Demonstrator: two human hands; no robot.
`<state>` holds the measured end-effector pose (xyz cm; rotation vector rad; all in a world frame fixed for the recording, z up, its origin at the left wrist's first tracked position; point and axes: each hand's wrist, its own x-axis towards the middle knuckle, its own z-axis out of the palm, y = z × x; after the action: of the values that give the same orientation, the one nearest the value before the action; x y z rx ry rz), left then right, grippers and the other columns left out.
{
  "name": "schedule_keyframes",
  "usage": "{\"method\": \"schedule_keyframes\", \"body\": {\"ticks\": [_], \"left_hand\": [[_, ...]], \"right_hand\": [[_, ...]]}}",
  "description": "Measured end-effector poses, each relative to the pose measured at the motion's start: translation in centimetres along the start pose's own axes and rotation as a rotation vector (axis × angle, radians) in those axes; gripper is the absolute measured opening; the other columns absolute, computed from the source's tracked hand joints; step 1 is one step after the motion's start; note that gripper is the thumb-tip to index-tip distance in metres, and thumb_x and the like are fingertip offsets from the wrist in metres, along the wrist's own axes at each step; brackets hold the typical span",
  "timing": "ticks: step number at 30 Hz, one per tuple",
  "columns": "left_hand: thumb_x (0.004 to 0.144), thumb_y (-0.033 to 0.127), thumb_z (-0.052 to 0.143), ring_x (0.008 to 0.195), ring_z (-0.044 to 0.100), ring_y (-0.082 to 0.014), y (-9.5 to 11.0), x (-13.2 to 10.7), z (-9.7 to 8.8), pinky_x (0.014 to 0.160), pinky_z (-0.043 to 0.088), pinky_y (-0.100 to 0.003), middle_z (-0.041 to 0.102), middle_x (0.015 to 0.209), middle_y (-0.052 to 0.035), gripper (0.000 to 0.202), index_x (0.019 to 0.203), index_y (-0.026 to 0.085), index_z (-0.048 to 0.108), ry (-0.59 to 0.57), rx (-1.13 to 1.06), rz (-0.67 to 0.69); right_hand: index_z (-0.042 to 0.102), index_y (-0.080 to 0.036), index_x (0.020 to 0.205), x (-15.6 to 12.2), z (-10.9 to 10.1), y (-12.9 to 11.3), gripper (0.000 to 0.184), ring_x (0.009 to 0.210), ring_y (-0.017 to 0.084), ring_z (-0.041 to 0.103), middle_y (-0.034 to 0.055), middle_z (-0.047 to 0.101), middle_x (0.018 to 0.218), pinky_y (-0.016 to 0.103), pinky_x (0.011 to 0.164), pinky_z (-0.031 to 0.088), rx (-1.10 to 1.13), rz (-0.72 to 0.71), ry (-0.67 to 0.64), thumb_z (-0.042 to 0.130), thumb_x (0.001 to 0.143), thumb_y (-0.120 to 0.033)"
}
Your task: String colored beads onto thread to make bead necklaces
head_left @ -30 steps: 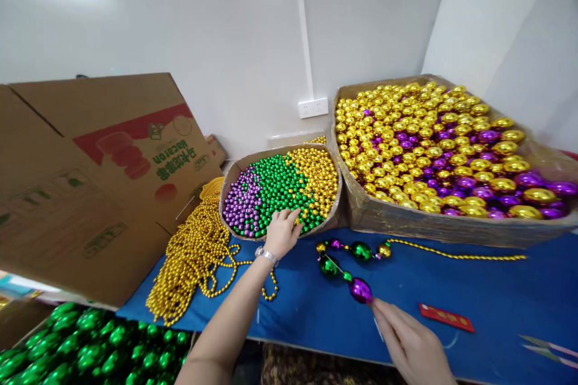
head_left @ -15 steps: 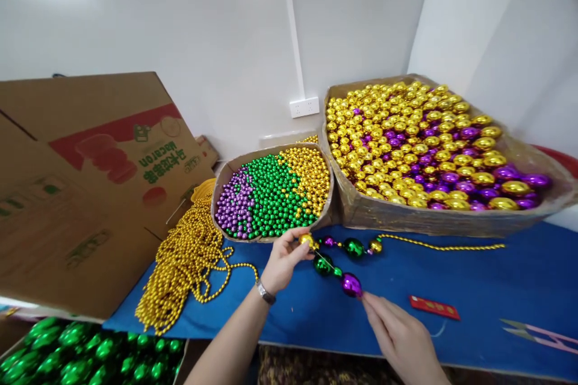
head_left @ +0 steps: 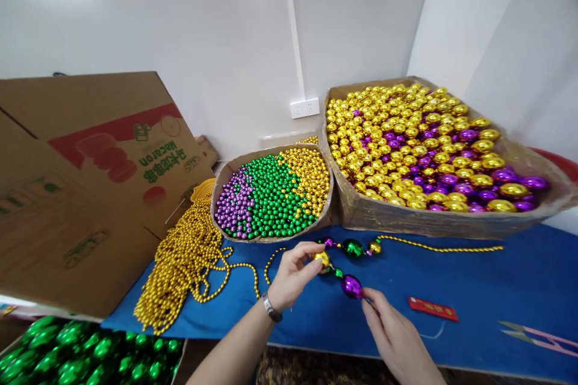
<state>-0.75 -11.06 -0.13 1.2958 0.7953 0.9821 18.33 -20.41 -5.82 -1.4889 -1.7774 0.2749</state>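
Note:
Between the thumb and fingers of my left hand (head_left: 295, 274) is a large gold bead (head_left: 321, 260). My right hand (head_left: 395, 328) pinches at the lower end of a large purple bead (head_left: 351, 286); whether it grips the bead's tip or a string is too small to tell. A small green bead (head_left: 338, 274) sits between the two large ones. Behind them lies the rest of the strand, with a large green bead (head_left: 353, 248), a gold bead (head_left: 374, 247) and a thin gold bead chain (head_left: 438, 246) running right along the blue cloth.
A box of small purple, green and gold beads (head_left: 271, 198) stands ahead, beside a larger carton of gold and purple beads (head_left: 406, 150). Gold bead chains (head_left: 180, 264) are heaped left by a cardboard box (head_left: 90, 192). A red packet (head_left: 433, 308) and pink-handled snips (head_left: 537, 337) lie right.
My left hand has moved right and slightly down with the gold bead, closer to the small green bead and the purple one. My right hand has barely moved.

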Motion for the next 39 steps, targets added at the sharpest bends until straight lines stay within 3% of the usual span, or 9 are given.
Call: {"method": "schedule_keyframes", "body": {"ticks": [2,8,11,15,26,31,35,37,39], "left_hand": [[0.073,0.034,0.07,0.088,0.058,-0.019,-0.3,-0.1,0.1,0.076,0.053,-0.033,0.061,0.105,-0.0096,0.037,0.106,0.018,0.064,0.015,-0.076,-0.04],[0.07,0.025,0.074,0.097,0.057,-0.0195,-0.5,-0.5,0.3,0.081,0.05,-0.032,0.061,0.11,-0.0103,0.048,0.114,0.019,0.057,0.035,-0.078,0.01],[0.069,0.022,0.074,0.099,0.057,-0.0188,-0.4,-0.8,0.4,0.083,0.049,-0.031,0.061,0.11,-0.0101,0.046,0.112,0.018,0.057,0.031,-0.062,0.033],[0.066,0.022,0.076,0.091,0.059,-0.0187,-0.4,-0.8,0.4,0.074,0.052,-0.032,0.062,0.106,-0.0098,0.047,0.109,0.018,0.057,0.017,-0.198,-0.043],[0.064,0.025,0.078,0.088,0.06,-0.0186,-0.1,-1.1,0.2,0.071,0.052,-0.03,0.063,0.103,-0.0104,0.047,0.105,0.016,0.056,0.024,-0.126,-0.091],[0.064,0.026,0.078,0.092,0.06,-0.0186,-0.8,-1.2,0.5,0.08,0.049,-0.032,0.064,0.103,-0.0106,0.048,0.105,0.016,0.056,0.023,-0.057,-0.056],[0.065,0.028,0.077,0.092,0.061,-0.0197,-0.9,-1.4,0.8,0.08,0.049,-0.032,0.064,0.105,-0.011,0.052,0.109,0.016,0.055,-0.039,-0.025,-0.004],[0.071,0.032,0.072,0.095,0.06,-0.0217,-0.3,-1.2,0.1,0.078,0.05,-0.033,0.063,0.109,-0.0119,0.05,0.114,0.016,0.054,-0.074,0.052,0.032],[0.08,0.036,0.061,0.097,0.06,-0.0227,0.7,-0.5,-1.8,0.078,0.05,-0.033,0.063,0.111,-0.011,0.04,0.115,0.017,0.054,-0.012,0.272,0.09]], "right_hand": [[0.054,-0.022,0.11,0.0,-0.2,-0.1,0.028,0.071,0.015,0.068,0.005,0.069,0.089,0.021,0.061,0.054,0.084,0.034,-0.045,0.033,0.094,-0.031],[0.061,-0.022,0.101,-0.4,0.0,1.1,0.029,0.079,0.017,0.065,0.0067,0.063,0.087,0.022,0.067,0.053,0.107,0.026,0.055,0.036,0.093,-0.035],[0.06,-0.022,0.095,-0.7,0.1,1.7,0.024,0.071,0.015,0.065,0.0036,0.064,0.082,0.02,0.062,0.052,0.217,0.116,-0.012,0.041,0.092,-0.037],[0.058,-0.022,0.092,-1.0,0.2,2.0,0.024,0.058,0.014,0.062,0.0007,0.063,0.072,0.018,0.053,0.05,0.324,0.2,-0.082,0.042,0.092,-0.04],[0.062,-0.023,0.087,-0.7,0.2,1.5,0.027,0.077,0.018,0.065,0.0054,0.065,0.085,0.023,0.066,0.053,0.155,0.101,0.113,0.045,0.089,-0.043],[0.061,-0.022,0.093,-1.1,1.7,1.9,0.026,0.061,0.018,0.065,0.0031,0.066,0.076,0.025,0.054,0.055,0.624,0.35,-0.073,0.053,0.084,-0.045],[0.059,-0.024,0.104,-1.1,3.1,1.9,0.027,0.059,0.017,0.062,0.0027,0.065,0.078,0.027,0.052,0.054,1.072,0.556,-0.113,0.058,0.082,-0.04],[0.06,-0.026,0.103,-1.1,3.3,1.8,0.028,0.06,0.017,0.061,0.0031,0.066,0.079,0.028,0.053,0.054,1.212,0.602,-0.129,0.062,0.079,-0.04],[0.062,-0.026,0.101,-1.1,3.2,1.7,0.03,0.058,0.017,0.059,0.0032,0.065,0.076,0.028,0.051,0.053,1.302,0.657,-0.132,0.067,0.075,-0.041]]}}
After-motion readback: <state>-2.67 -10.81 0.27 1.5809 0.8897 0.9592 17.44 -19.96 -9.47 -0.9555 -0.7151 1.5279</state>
